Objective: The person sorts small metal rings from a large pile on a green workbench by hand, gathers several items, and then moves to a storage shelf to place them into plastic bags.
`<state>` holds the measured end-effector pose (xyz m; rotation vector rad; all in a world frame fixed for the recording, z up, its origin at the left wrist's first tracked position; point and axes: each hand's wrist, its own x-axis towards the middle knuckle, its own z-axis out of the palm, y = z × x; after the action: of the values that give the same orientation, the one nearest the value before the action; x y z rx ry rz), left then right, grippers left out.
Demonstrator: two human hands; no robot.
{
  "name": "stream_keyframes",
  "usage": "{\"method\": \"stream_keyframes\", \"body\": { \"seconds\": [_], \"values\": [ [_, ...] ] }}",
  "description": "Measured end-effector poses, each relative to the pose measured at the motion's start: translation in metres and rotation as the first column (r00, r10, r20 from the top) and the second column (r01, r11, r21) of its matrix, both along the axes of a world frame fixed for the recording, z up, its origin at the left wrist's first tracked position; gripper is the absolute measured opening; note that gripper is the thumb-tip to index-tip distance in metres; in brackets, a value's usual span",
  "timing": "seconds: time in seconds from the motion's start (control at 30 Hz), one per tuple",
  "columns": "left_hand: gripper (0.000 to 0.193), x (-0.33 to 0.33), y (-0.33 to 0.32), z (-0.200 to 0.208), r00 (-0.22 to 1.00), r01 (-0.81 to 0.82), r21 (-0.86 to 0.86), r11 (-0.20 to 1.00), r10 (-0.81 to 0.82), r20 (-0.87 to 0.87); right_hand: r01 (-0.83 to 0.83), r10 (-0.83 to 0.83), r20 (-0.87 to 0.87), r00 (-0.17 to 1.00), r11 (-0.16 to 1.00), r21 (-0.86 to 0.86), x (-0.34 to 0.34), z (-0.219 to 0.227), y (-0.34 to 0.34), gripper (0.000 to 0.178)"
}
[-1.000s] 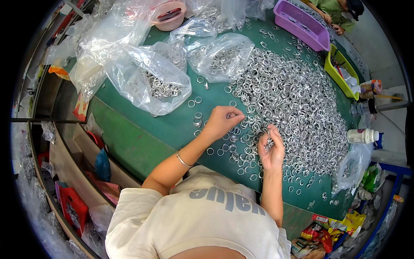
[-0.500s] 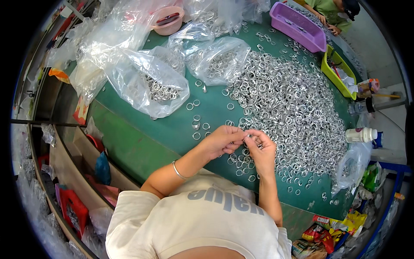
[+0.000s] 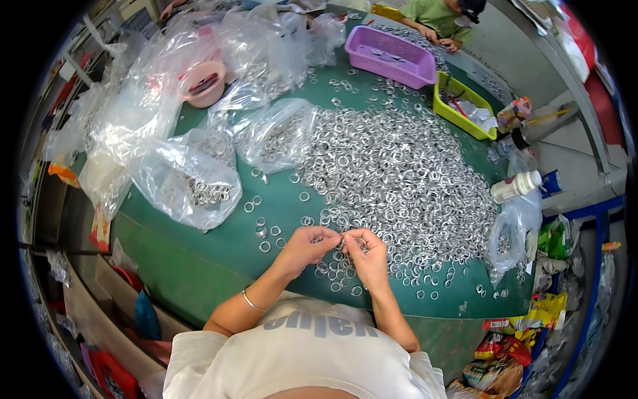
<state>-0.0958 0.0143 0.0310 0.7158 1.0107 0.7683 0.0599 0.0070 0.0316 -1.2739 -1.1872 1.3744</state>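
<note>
My left hand (image 3: pixel 308 249) and my right hand (image 3: pixel 369 258) meet fingertip to fingertip over the near edge of a wide heap of silver metal rings (image 3: pixel 399 179). Both are closed in a pinch around a small metal ring (image 3: pixel 345 244), partly hidden by the fingers. Loose rings lie on the green table (image 3: pixel 199 249) under and around the hands. To the left of my left hand is a small group of separate rings (image 3: pixel 265 246).
Clear plastic bags (image 3: pixel 199 179) with rings lie at left. Behind are a pink bowl (image 3: pixel 205 84), a purple basket (image 3: pixel 391 56) and a lime-green basket (image 3: pixel 463 106). A white bottle (image 3: pixel 516 187) lies at right. Across the table, a person in green (image 3: pixel 438 16) handles rings.
The whole view has swung, so the table and its contents sit further left, with more showing at the right. My hands stay pinched together over the heap's near edge.
</note>
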Motion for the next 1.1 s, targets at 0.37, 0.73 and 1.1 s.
{"method": "stream_keyframes", "body": {
  "seconds": [0.37,0.73,1.1],
  "values": [
    [0.012,0.013,-0.005,0.001,0.977,0.043,0.258,0.965,0.013,-0.211,-0.024,0.019,0.070,0.997,0.998,0.062,0.014,0.001,-0.009,0.007],
    [0.013,0.024,-0.006,-0.006,0.985,0.115,0.192,0.975,-0.088,-0.145,0.733,-0.768,0.273,0.579,0.637,0.238,0.216,-0.004,-0.093,0.010],
    [0.013,0.042,-0.016,-0.005,0.952,0.175,0.200,0.964,-0.114,-0.284,0.878,-0.824,0.567,-0.002,0.270,0.396,0.475,-0.032,-0.146,0.020]
  ]
}}
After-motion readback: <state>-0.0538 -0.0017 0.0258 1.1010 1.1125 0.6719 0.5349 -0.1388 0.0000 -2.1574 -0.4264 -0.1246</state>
